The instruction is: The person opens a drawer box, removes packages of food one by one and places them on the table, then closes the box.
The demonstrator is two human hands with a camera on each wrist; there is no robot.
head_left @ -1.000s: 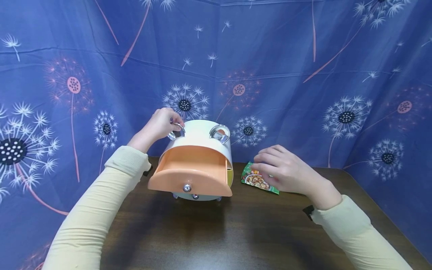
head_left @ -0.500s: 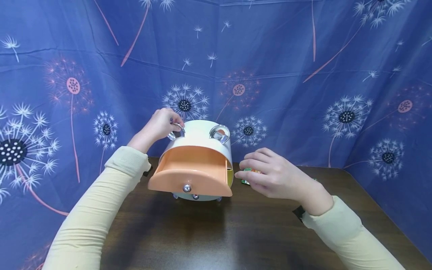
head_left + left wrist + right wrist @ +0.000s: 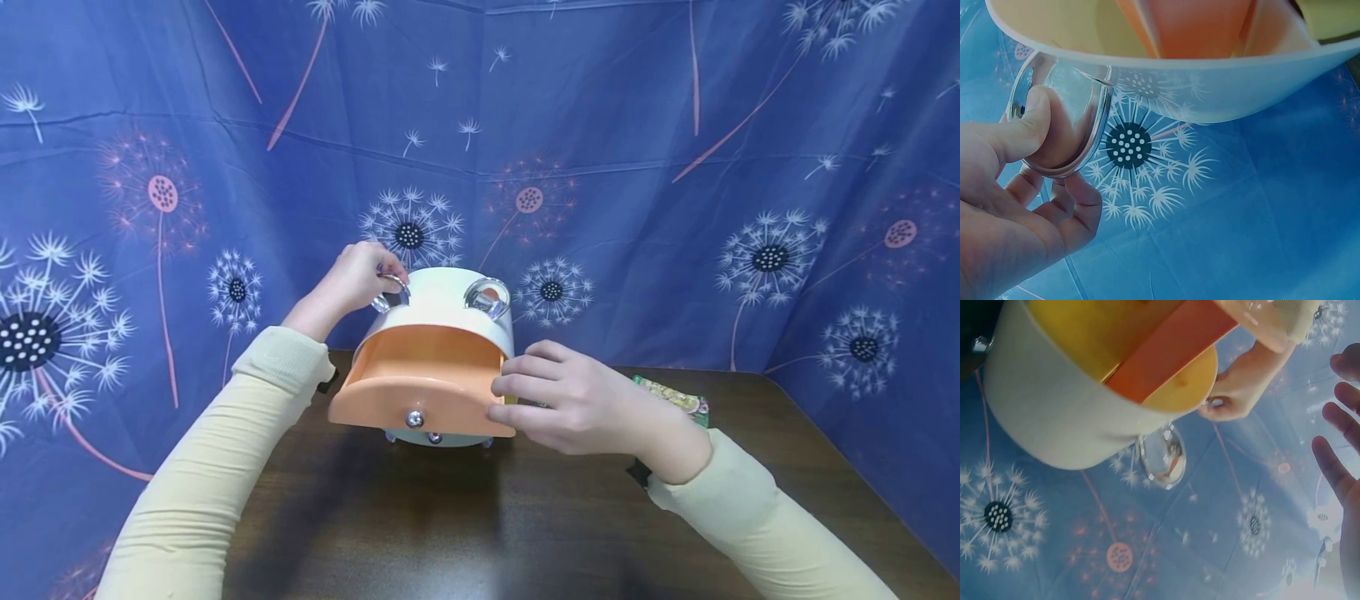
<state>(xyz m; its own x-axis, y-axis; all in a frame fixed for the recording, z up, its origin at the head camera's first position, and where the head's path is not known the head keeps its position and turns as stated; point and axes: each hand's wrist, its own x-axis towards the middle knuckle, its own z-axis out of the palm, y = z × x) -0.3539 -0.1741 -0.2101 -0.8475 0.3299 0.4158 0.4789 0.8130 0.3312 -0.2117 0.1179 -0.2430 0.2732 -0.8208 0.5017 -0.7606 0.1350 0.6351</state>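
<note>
A white box (image 3: 450, 292) with a rounded top and two chrome rings stands on the table, its orange drawer (image 3: 427, 396) pulled out and bearing a chrome knob. My left hand (image 3: 360, 275) pinches the left chrome ring (image 3: 1075, 119), thumb on its face and fingers behind, as the left wrist view shows. My right hand (image 3: 577, 404) is at the right end of the drawer front, fingers loosely bent and holding nothing. In the right wrist view, its fingers (image 3: 1341, 419) are spread apart. Whether they touch the drawer, I cannot tell.
A green food packet (image 3: 675, 400) lies behind my right wrist, partly hidden. The right chrome ring (image 3: 487, 297) sticks up from the box. Dark wooden table (image 3: 420, 525) extends in front. A blue dandelion-print cloth (image 3: 637, 208) hangs behind and at both sides.
My right hand has moved left to the drawer's right end. It now covers the packet beside the box, while a packet farther right has come into view. The left hand stays put.
</note>
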